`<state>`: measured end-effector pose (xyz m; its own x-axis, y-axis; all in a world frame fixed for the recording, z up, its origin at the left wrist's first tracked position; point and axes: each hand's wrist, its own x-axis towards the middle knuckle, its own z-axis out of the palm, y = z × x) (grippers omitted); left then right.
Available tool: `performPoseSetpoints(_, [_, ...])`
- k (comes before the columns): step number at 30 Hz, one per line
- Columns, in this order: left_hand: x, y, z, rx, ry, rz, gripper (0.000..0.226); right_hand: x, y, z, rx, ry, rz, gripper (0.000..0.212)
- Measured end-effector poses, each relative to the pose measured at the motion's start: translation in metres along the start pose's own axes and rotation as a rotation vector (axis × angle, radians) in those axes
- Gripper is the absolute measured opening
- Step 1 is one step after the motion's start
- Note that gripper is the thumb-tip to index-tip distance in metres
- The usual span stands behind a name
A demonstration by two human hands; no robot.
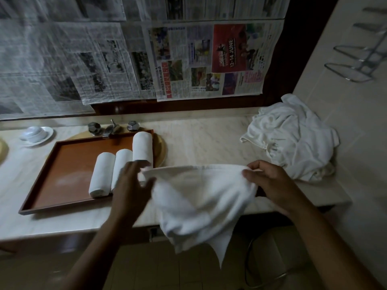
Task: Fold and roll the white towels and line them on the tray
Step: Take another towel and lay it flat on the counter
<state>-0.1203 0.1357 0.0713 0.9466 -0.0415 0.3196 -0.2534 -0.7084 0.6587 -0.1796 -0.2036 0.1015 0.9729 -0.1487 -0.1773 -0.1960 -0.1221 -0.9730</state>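
A white towel (pixel 201 201) hangs spread between my hands over the counter's front edge, its lower part drooping below the counter. My left hand (pixel 132 183) pinches its top left corner. The top right corner is pinched by my right hand (pixel 270 181). To the left lies a brown tray (pixel 69 164) with three rolled white towels (pixel 123 164) side by side at its right end. My left hand partly covers the near ends of two rolls. A heap of loose white towels (pixel 293 137) sits at the counter's right end.
The marble counter (pixel 201 141) holds a white cup and saucer (pixel 36 133) at far left and metal tap fittings (pixel 112 127) behind the tray. Newspaper sheets (pixel 125 59) cover the wall behind. A metal rack (pixel 360 57) is fixed on the right wall.
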Motion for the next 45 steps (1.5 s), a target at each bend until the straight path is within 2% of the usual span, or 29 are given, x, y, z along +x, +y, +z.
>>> performPoseSetpoints(2, [-0.02, 0.024, 0.022, -0.122, -0.21, 0.087, 0.062, 0.0, -0.002, 0.029, 0.112, 0.021, 0.033, 0.005])
performPoseSetpoints(4, [-0.041, 0.057, 0.045, -0.284, -0.421, 0.08, 0.072, 0.001, -0.005, 0.059, 0.147, 0.004, 0.024, 0.009])
performPoseSetpoints(5, [-0.048, 0.069, 0.055, -0.356, -0.421, 0.062, 0.064, 0.0, -0.008, 0.071, 0.128, -0.011, 0.008, 0.014])
performPoseSetpoints(6, [-0.049, 0.077, 0.062, -0.427, -0.354, 0.018, 0.047, -0.002, -0.011, 0.078, 0.111, -0.039, -0.004, 0.02])
performPoseSetpoints(8, [-0.036, 0.08, 0.067, -0.492, -0.178, -0.078, 0.016, -0.005, -0.019, 0.08, 0.134, -0.09, -0.032, 0.018])
performPoseSetpoints(10, [-0.02, 0.077, 0.059, -0.516, -0.113, -0.088, 0.015, -0.009, -0.02, 0.065, 0.052, -0.1, -0.139, 0.02])
performPoseSetpoints(12, [-0.011, 0.08, 0.048, -0.55, -0.141, -0.032, 0.015, -0.013, -0.017, 0.051, -0.232, -0.08, -0.265, 0.047])
performPoseSetpoints(14, [-0.01, 0.092, 0.039, -0.581, -0.164, 0.017, 0.012, -0.018, -0.011, 0.053, -0.48, -0.12, -0.3, 0.077])
performPoseSetpoints(15, [-0.01, 0.097, 0.038, -0.595, -0.169, 0.019, 0.011, -0.019, -0.004, 0.059, -0.564, -0.139, -0.301, 0.081])
performPoseSetpoints(16, [-0.011, 0.101, 0.038, -0.602, -0.173, 0.018, 0.01, -0.021, 0.002, 0.065, -0.608, -0.143, -0.302, 0.073])
performPoseSetpoints(19, [-0.013, 0.102, 0.038, -0.61, -0.195, -0.004, 0.018, -0.02, 0.021, 0.07, -0.549, -0.182, -0.298, 0.017])
performPoseSetpoints(20, [-0.012, 0.098, 0.036, -0.615, -0.197, -0.009, 0.022, -0.02, 0.026, 0.068, -0.535, -0.209, -0.284, 0.006])
performPoseSetpoints(22, [-0.009, 0.089, 0.03, -0.62, -0.184, -0.028, 0.031, -0.02, 0.033, 0.061, -0.505, -0.207, -0.256, 0.012])
performPoseSetpoints(24, [-0.005, 0.078, 0.021, -0.63, -0.177, -0.056, 0.035, -0.022, 0.033, 0.055, -0.438, -0.125, -0.23, 0.015])
performPoseSetpoints(27, [-0.003, 0.063, 0.007, -0.616, -0.205, -0.097, 0.029, -0.018, 0.033, 0.044, -0.406, -0.019, -0.227, 0.023])
performPoseSetpoints(31, [-0.003, 0.039, 0.002, -0.62, -0.182, -0.184, 0.024, -0.016, 0.036, 0.034, -0.446, -0.262, -0.202, 0.036])
performPoseSetpoints(34, [-0.014, 0.019, 0.008, -0.599, -0.187, -0.229, 0.021, -0.015, 0.047, 0.026, -0.71, -0.427, -0.033, 0.041])
performPoseSetpoints(37, [-0.028, -0.008, 0.02, -0.565, -0.222, -0.273, 0.02, -0.008, 0.074, 0.005, -0.883, -0.449, 0.079, 0.036])
performPoseSetpoints(41, [-0.047, -0.046, 0.042, -0.526, -0.229, -0.438, 0.016, 0.007, 0.109, -0.036, -0.881, -0.412, 0.107, 0.029])
performPoseSetpoints(45, [-0.06, -0.066, 0.067, -0.566, -0.316, -0.642, 0.019, 0.027, 0.125, -0.06, -0.916, -0.322, 0.113, 0.035])
